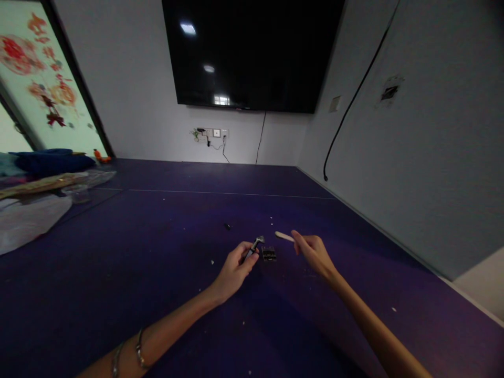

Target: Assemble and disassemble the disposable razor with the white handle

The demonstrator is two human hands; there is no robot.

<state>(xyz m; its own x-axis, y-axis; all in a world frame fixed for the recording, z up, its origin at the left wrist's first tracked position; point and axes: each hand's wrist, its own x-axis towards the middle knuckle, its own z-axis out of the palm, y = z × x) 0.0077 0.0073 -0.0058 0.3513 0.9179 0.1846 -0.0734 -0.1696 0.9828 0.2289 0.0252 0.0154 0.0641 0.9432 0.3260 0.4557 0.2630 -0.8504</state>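
tilted metal-headed tool (254, 247), pale stick (284, 237) aslant

my one view looks ahead and down from the head

i look out from up on the person's head, so the left hand (235, 270) and right hand (315, 253) show small, a bit below the middle. past them, the purple surface (157, 220) goes far back to the gray wall (129, 84). i face the big black tv (252, 58) almost straight on, but the top edge cuts it off. the view is very wide.
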